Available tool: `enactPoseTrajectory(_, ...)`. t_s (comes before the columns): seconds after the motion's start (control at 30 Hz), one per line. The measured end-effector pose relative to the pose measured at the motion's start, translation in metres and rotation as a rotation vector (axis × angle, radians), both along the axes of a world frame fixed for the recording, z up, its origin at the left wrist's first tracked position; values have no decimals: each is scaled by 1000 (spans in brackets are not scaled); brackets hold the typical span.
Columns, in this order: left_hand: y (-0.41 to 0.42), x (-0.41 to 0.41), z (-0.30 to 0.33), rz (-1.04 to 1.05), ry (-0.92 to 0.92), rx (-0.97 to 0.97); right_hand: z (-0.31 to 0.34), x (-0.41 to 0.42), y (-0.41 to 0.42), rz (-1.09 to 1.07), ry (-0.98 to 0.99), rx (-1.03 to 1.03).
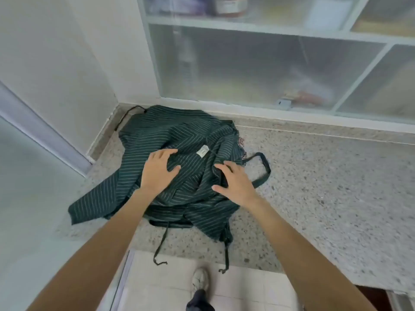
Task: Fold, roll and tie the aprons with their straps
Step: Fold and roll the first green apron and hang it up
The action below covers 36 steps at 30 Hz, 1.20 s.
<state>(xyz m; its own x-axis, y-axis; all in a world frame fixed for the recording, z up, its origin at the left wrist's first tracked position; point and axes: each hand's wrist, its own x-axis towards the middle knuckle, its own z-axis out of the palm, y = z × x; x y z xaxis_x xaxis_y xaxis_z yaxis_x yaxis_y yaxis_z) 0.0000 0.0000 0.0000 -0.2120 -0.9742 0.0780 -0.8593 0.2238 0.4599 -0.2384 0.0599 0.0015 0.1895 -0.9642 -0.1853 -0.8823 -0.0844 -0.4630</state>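
Observation:
A heap of dark green aprons with thin white stripes [157, 131] lies crumpled on a speckled stone counter [325, 187]. A small white label [202, 151] shows near the heap's middle. My left hand [159, 171] rests flat on the cloth left of the label, fingers spread. My right hand [235, 182] lies on the cloth to the right, fingers loosely bent over a fold. A looped dark neck strap [266, 167] sticks out to the right. Two thin tie straps [160, 248] hang over the counter's front edge. A bit of red checked cloth [241, 141] peeks out beneath the heap.
Frosted sliding cabinet panes [258, 68] run along the counter's back. A white wall corner [89, 75] closes the left side. Bare counter stretches to the right. Below the front edge are pale floor tiles [247, 292] and a person's white shoe [200, 280].

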Motion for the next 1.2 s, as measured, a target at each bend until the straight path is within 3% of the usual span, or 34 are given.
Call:
enactPoseTrajectory(0.23,-105,25,-29,-46,-305,-2,-32,24,-99,1,316,40)
enactPoseTrajectory(0.37,-124,35,-44,-79,-372,62,-45,24,-118,-41,344,80)
enactPoseTrajectory(0.6,-105,44,-26,-322,-39,-437,-24,23,-127,-52,128,-154)
enactPoseTrajectory(0.77,-41,41,-18,-549,59,-338,-9,31,-129,144,221,-168)
enactPoseTrajectory(0.9,-18,49,-51,-387,-108,-166,-12,35,-119,248,333,-71)
enactPoseTrajectory(1.03,-15,60,-66,-249,-333,23,-18,32,-108,240,241,-122)
enactPoseTrajectory(1.2,-23,71,-66,-165,-260,-165,-2,22,-101,279,138,-183)
